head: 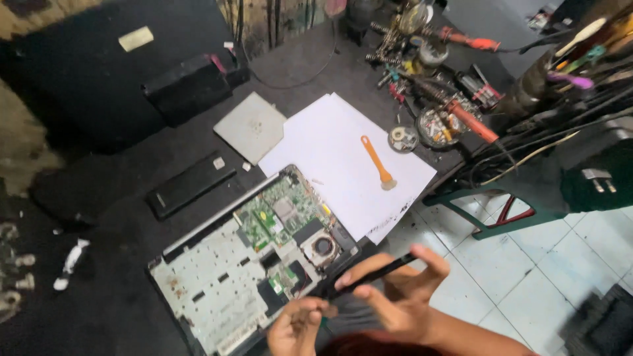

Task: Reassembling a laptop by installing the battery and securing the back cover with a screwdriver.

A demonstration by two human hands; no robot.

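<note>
Black worktable (pixel 119 198) (cluttered) beside white tiled floor (pixel 527 264)

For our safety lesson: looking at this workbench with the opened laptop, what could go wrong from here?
1. The opened laptop overhangs the table edge, so it might slip off.
2. Its bare circuit board lies exposed; the thin black tool in the right hand could scratch it.
3. The orange brush could roll off the white paper.

Single head cam, looking steeply down from above the dark workbench (pixel 99 198) and tilted, so the bench edge runs diagonally. Mid range: opened laptop (pixel 257 264) sits low centre, both hands at the bottom edge, tiled floor (pixel 527 277) lower right, tool clutter top right. No second view.
</note>
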